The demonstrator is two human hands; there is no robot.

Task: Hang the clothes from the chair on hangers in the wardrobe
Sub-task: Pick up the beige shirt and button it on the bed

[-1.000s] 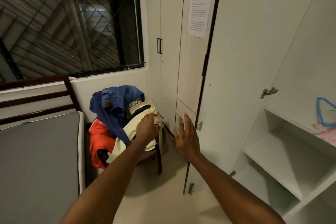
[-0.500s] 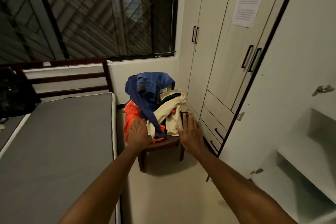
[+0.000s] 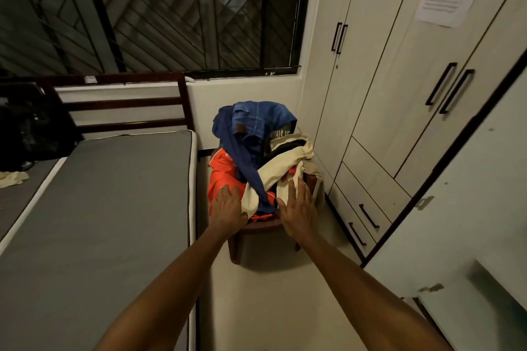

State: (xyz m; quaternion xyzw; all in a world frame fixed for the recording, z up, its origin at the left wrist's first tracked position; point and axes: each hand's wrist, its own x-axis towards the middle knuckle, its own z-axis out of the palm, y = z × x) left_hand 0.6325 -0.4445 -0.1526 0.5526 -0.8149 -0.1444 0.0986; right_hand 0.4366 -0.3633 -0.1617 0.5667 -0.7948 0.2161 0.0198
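Nearest to me are the two bare forearms, stretched forward side by side. The left hand [image 3: 228, 206] lies flat, its fingers [image 3: 226, 194] straight and a little apart, the tips touching the orange garment [image 3: 225, 177] at the left edge of the heap. The right hand [image 3: 298, 211] is also flat, fingers straight and nearly together; the tips rest on the cream garment [image 3: 281, 171]. Neither hand grips anything yet.

Between the two hands, and just beyond the fingertips, is the heap of clothes on the dark wooden chair [image 3: 256, 229]. The cream garment hangs down between the hands, crossed by a long blue cloth [image 3: 242, 157]. Farther past the fingertips, on top of the chair back, sit the blue jeans [image 3: 256, 120], and to their right a dark piece with white letters.

I think the step in hand is to take one garment from the heap. To do it well, I would choose the cream one, because it lies on the outside and close to both hands. The fingers should close on its upper folds, not on the hanging end, and lift slowly, since the blue cloth crosses it and may be dragged off the chair with it.

Left of the left hand is the grey mattress [image 3: 99, 208]. Right of the right hand, the wardrobe [image 3: 399, 122] stands with closed doors and drawers, and one open door [image 3: 470, 194] is nearer. No hangers are visible.
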